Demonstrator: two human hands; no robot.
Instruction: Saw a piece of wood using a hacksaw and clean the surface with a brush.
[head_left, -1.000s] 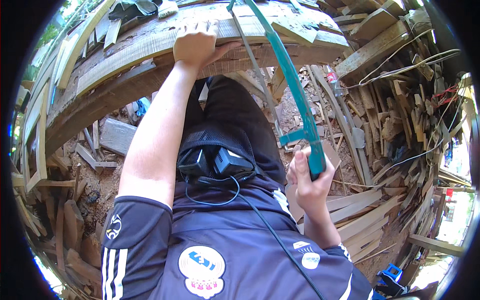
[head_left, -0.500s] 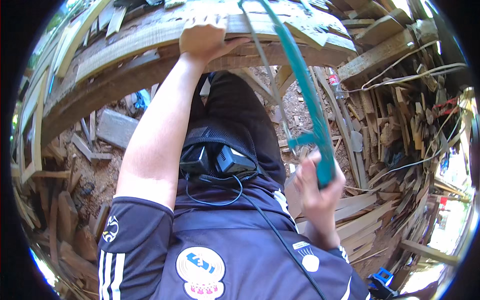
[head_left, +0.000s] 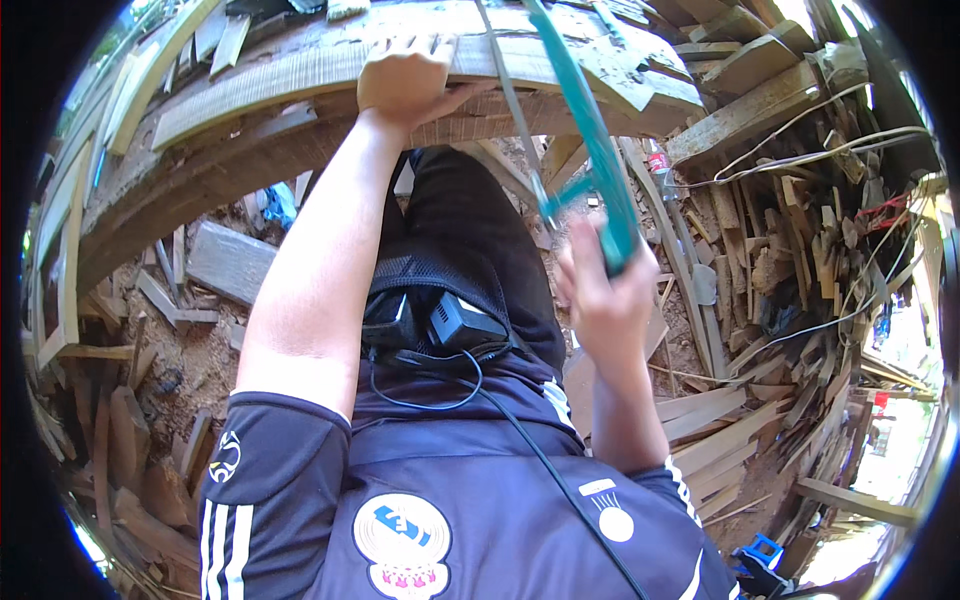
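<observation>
Scrap wood (head_left: 790, 220) crowds the right side of the workspace, stacked and leaning in rough pieces, while sawdust and chips cover the ground (head_left: 205, 365) between loose offcuts. Across the top runs a thick timber bench (head_left: 215, 180), its front edge bowed by the lens, and along that edge lies a pale plank (head_left: 265, 85). On the plank the left hand (head_left: 405, 80) rests knuckles up, fingers over the upper face and thumb stretched out along the front edge to the right; whether it clamps the wood or only presses down, I cannot tell. Well to the right and nearer the body, the right hand (head_left: 608, 280) is closed around the lower end of a green-framed saw (head_left: 585, 105), slightly blurred. From that grip the saw slants up and a little leftward over the bench's front edge, its narrow blade (head_left: 514, 105) to the left of the frame and to the right of the left hand, apart from the fingers; contact between blade and wood is hard to make out. Just right of the frame a flat wood piece (head_left: 625, 75) lies on the bench. Below the bench, blue plastic (head_left: 280, 207) sits on the ground left of the person's dark trousers (head_left: 480, 215), and at the waist a mesh pouch (head_left: 435, 280) holds black devices (head_left: 465, 322) with a cable (head_left: 540, 470) running down over the shirt (head_left: 470, 500)
</observation>
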